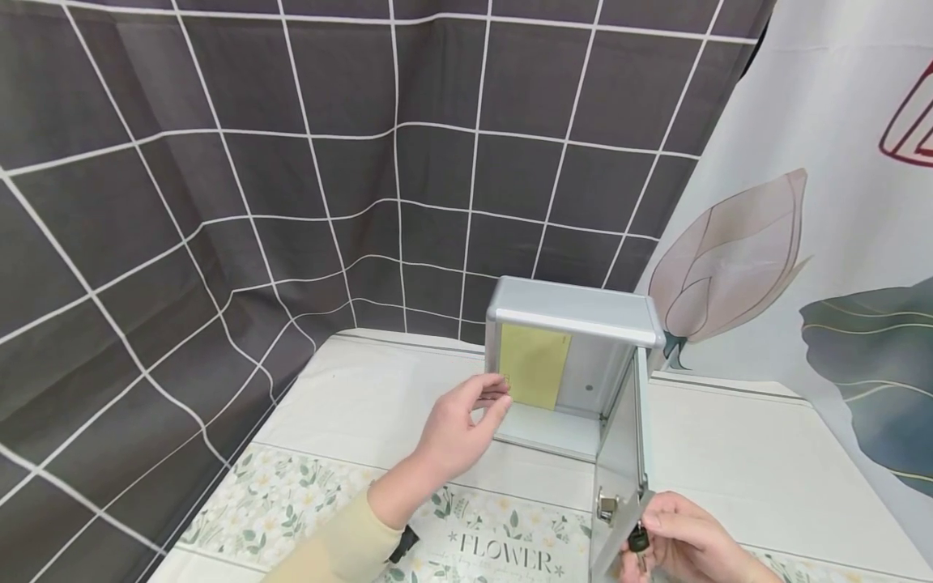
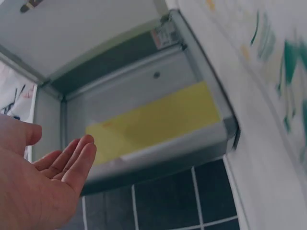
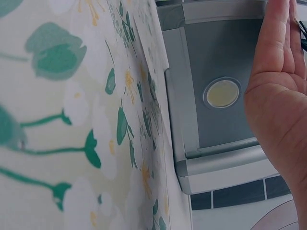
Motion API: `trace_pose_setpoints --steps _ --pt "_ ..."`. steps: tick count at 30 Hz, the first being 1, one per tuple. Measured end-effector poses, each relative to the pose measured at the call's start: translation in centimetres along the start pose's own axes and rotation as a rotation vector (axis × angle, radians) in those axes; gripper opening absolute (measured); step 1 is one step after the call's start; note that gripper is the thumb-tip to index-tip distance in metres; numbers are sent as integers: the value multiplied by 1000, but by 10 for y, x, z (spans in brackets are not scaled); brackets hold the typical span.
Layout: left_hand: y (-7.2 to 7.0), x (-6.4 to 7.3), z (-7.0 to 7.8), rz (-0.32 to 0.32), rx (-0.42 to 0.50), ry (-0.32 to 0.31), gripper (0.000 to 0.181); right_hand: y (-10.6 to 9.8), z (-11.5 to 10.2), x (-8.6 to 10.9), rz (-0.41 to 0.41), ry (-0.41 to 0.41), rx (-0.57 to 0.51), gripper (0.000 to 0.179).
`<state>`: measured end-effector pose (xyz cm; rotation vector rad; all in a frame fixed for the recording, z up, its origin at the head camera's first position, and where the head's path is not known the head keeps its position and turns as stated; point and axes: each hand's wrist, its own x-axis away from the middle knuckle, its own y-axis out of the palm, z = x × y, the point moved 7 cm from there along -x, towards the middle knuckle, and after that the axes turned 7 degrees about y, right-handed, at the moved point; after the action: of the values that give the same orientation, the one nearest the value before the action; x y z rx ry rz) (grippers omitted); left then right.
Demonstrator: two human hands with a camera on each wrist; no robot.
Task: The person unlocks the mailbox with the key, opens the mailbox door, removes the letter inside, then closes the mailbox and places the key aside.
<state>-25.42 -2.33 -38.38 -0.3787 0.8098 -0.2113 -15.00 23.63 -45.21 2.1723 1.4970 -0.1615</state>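
Note:
A grey metal lockable box [image 1: 576,301] stands on the table with its hinged door [image 1: 619,453] swung out toward me. Inside, a yellow envelope or sheet of paper [image 1: 534,366] leans against the back wall. My left hand [image 1: 461,425] hovers at the left side of the opening, fingers loosely bent and holding nothing. The left wrist view shows its fingertips near the yellow paper [image 2: 156,122]. My right hand [image 1: 681,534] grips the free edge of the door, beside the black-headed key [image 1: 638,538]. In the right wrist view its fingertips are cut off.
On the door's inner face sits a metal lock [image 1: 607,506]; its outer face has a round window [image 3: 222,93]. A floral cloth [image 1: 313,498] covers the table. Behind hang a dark checked curtain [image 1: 350,178] and a white patterned one [image 1: 831,105].

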Motion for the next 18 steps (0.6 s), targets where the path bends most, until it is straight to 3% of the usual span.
trace_pose_setpoints --steps 4,10,15,18 --pt "16 1 -3 -50 19 -45 36 0 -1 0 -4 -3 1 62" --pt "40 0 -18 -158 25 -228 58 0 -1 1 11 12 -15 61" --pt "55 -3 -29 -183 37 -356 79 -1 1 2 27 26 -22 61" --pt "61 -5 -31 -178 13 -393 90 -1 1 2 24 20 -13 61"
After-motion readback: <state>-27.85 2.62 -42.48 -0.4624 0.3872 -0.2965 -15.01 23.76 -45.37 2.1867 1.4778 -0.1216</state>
